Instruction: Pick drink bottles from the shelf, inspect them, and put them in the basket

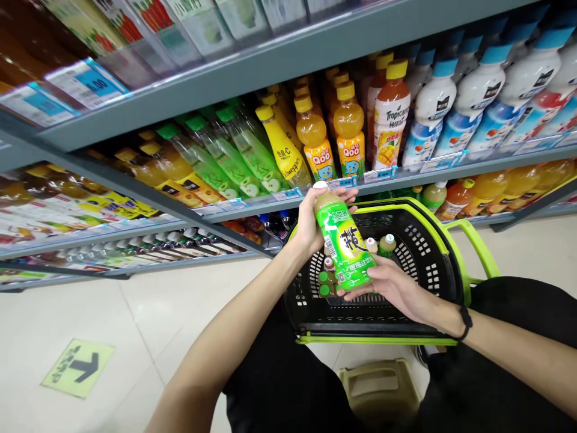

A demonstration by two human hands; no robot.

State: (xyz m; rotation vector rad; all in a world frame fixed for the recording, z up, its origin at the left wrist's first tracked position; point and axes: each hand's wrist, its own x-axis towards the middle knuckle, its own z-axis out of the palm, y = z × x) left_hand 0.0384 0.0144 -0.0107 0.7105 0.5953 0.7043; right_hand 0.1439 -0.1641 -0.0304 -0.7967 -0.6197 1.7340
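Left hand (311, 222): wrapped around top of green bottle (345, 246), hiding cap.
Right hand (396, 288): cupping bottle's base.
Basket (433, 264): bottles inside, perhaps six, partly hidden.

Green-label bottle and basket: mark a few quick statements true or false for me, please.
1. Both hands hold the green-label bottle. True: left hand at the cap end, right hand at the base.
2. The bottle is held over the basket. True.
3. The basket holds nothing. False: small bottles lie inside.
4. The basket is red. False: black with a lime-green rim.
5. A yellow arrow sticker lies on the floor. True.
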